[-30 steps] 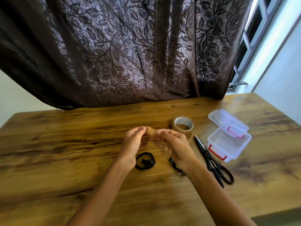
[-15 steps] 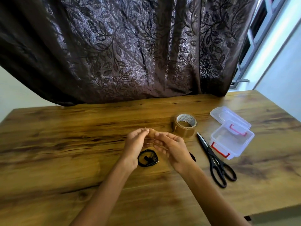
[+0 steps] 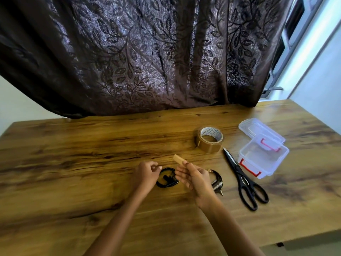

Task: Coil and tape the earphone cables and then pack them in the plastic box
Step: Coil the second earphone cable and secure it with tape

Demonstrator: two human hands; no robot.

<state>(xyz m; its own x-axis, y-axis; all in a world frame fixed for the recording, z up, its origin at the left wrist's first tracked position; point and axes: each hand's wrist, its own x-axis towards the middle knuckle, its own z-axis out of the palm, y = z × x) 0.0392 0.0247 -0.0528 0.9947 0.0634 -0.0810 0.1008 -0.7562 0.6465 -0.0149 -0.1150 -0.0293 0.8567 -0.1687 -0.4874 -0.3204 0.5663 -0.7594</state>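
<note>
A coiled black earphone cable [image 3: 167, 179] lies on the wooden table [image 3: 73, 163] between my hands. My left hand [image 3: 145, 174] hovers at the coil's left edge with fingers curled, holding nothing I can see. My right hand [image 3: 195, 180] pinches a short strip of brown tape [image 3: 178, 159] that sticks up from its fingertips. A second coiled black cable [image 3: 216, 181] with a jack plug lies just right of my right hand, partly hidden by it. The clear plastic box [image 3: 263, 156] with red clips stands open at the right.
A roll of brown tape [image 3: 210, 139] stands beyond my right hand. Black scissors [image 3: 243, 180] lie between the second cable and the box. The box's clear lid [image 3: 258, 129] rests behind the box. A dark leaf-patterned curtain [image 3: 147, 52] hangs along the table's far edge.
My hands have parted and dropped toward the table. The tape strip, held between both hands before, now stays with my right hand alone, and my left hand has moved down to the coil.
</note>
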